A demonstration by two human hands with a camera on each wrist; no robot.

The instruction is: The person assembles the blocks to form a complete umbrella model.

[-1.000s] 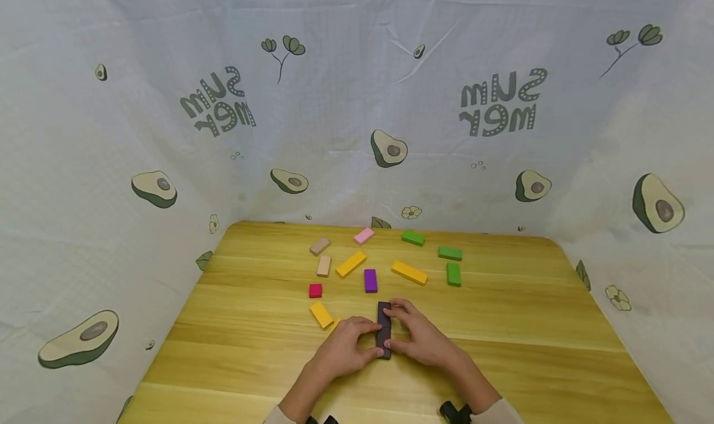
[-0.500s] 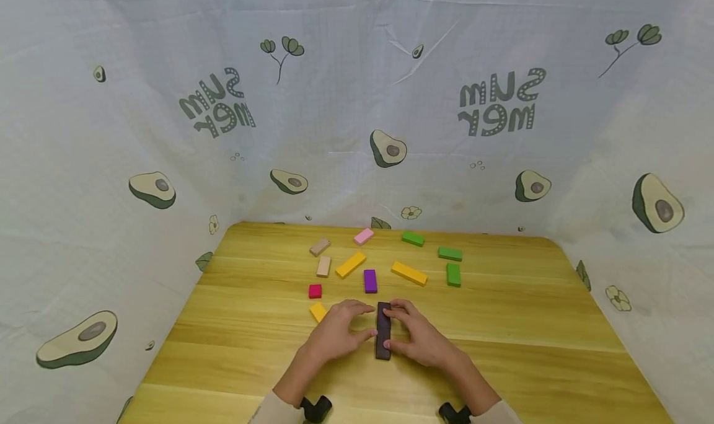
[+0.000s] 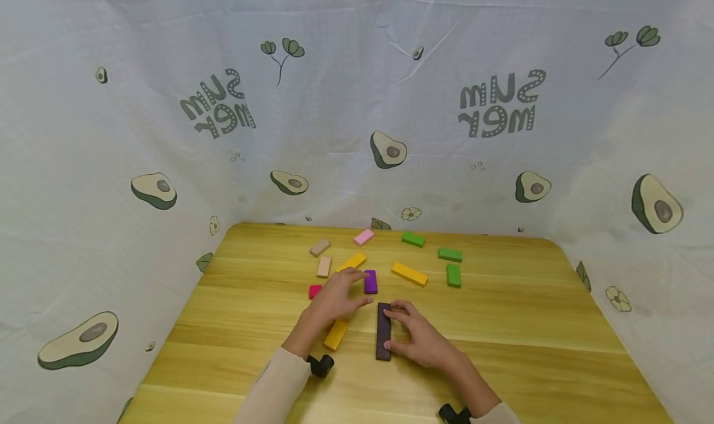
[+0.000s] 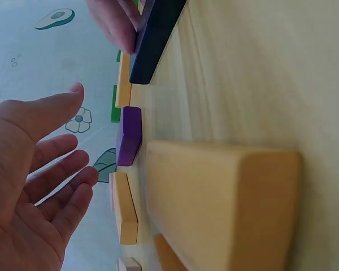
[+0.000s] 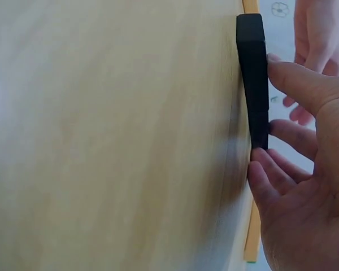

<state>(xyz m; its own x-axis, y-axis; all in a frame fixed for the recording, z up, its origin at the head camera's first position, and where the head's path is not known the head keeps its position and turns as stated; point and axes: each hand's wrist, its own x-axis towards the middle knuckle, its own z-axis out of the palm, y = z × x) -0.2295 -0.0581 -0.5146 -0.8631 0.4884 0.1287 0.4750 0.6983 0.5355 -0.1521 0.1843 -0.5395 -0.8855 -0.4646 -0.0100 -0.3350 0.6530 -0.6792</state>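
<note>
Two black blocks [image 3: 383, 331] lie end to end on the wooden table, forming one long bar that points away from me. My right hand [image 3: 421, 338] holds the bar from its right side, thumb at the near part and fingertips farther along. In the right wrist view, its thumb and fingers meet the black bar [image 5: 252, 73]. My left hand [image 3: 333, 297] hovers left of the purple block [image 3: 370, 286], fingers spread and holding nothing. The left wrist view shows that palm bare, beside the purple block [image 4: 130, 135]. Below the left hand lies a yellow block [image 3: 336, 335].
Behind are two longer yellow blocks, one at right [image 3: 409, 274], the other [image 3: 352, 262] partly behind the left hand. A red block [image 3: 315, 292], two beige blocks [image 3: 324, 267], a pink block [image 3: 364, 237] and green blocks [image 3: 453, 276] are scattered about. A printed curtain [image 3: 334, 101] encloses the table.
My left hand has let go of the black bar and moved away from me and left, toward the purple block. The right hand stays on the bar.
</note>
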